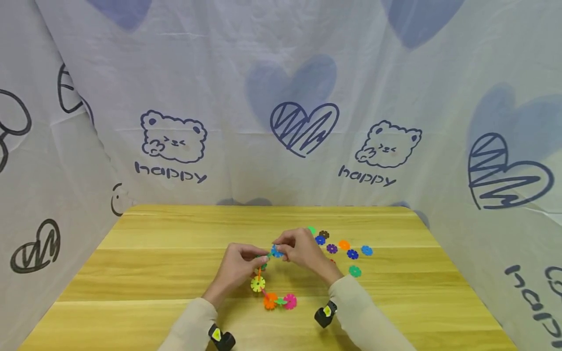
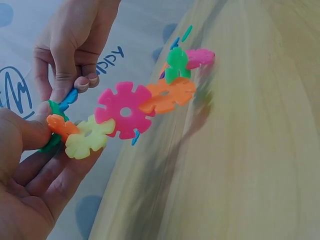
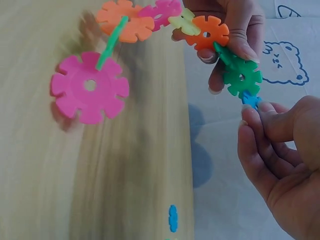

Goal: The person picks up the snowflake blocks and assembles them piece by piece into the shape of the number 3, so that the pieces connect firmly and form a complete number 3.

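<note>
Notched plastic discs, slotted together, form a chain that hangs from both hands and curves down toward the table. My left hand (image 1: 239, 268) pinches the green disc (image 3: 242, 77) near the chain's upper end. With thumb and fingertips, my right hand (image 1: 303, 251) pinches a light blue disc (image 1: 277, 251) that meets the green one; how deep its slot sits is hidden by the fingers. Below follow an orange disc (image 3: 207, 33), a yellow disc (image 1: 257, 283), a pink disc (image 2: 125, 111), another orange disc (image 1: 270, 301), a small green disc (image 1: 280, 302) and a pink end disc (image 1: 290, 302).
Loose discs lie right of my right hand on the wooden table (image 1: 175, 273): among them a brown disc (image 1: 324, 234), an orange disc (image 1: 344, 245), a purple disc (image 1: 331, 248), a light blue disc (image 1: 367, 250) and a green disc (image 1: 354, 271). A printed curtain (image 1: 237, 161) hangs behind.
</note>
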A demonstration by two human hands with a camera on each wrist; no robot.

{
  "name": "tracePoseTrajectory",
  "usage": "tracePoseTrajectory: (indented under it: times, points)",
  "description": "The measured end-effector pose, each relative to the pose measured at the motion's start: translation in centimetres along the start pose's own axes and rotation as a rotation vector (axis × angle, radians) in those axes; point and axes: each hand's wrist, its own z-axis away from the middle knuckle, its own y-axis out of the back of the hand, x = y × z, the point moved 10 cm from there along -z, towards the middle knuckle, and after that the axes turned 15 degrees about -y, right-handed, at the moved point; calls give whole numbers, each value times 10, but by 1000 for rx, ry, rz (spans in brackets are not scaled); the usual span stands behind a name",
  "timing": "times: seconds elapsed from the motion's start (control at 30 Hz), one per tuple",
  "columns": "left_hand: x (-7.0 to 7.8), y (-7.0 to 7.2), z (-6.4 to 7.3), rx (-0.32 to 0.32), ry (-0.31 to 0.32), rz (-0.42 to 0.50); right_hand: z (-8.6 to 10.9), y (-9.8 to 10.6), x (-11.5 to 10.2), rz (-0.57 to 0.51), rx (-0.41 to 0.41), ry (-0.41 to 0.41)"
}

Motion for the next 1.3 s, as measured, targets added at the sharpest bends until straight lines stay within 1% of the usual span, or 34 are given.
tracePoseTrajectory:
  times: [0.13,0.27,0.4,0.5,0.57,0.7,0.8,0.97,1.07,1.3]
  points:
    - [0,2,-1,4,0,4,-1,-1,-3,-2,-17,6]
    - [2,3,-2,-13,-13,-3,-3,-3,-4,3,-41,18]
    - [-1,1,0,-51,-11,-6,-4,-8,-2,20,-79,-11]
    - [-2,0,1,-67,-9,-6,-5,-10,1,26,-95,-37]
    - [-3,1,1,-64,-4,-2,-6,-11,2,18,-88,-40]
    - [-3,5,-1,-32,-1,8,-6,-8,-1,-27,-50,-17]
    - [-2,7,-3,-28,-11,10,-5,-6,-4,-48,-33,-9]
    - [-3,5,-2,-65,-22,21,-6,-10,-3,-24,-79,-58]
    - [-3,4,-1,-76,-24,31,-7,-11,-1,-22,-104,-79]
    - [-1,2,-2,-109,-36,24,-6,-12,2,-77,-127,-77]
